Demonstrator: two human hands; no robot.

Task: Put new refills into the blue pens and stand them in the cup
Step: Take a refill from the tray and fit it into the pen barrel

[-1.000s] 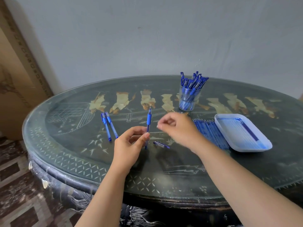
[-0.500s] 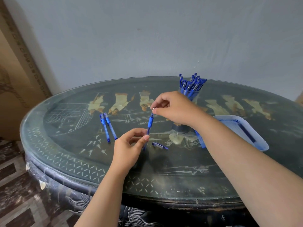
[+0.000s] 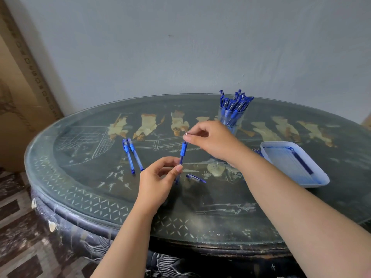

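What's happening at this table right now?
A person is working on a blue pen held nearly upright over the table. The left hand grips its lower barrel while the right hand pinches its top end. A loose cap lies beside it, and two more pens lie to the left. The cup behind already holds many pens; a white tray sits right.

Soft, even light, and a pale sheen lay across the glass tabletop. Edges bowed with the wide lens; detail looked slightly soft throughout.
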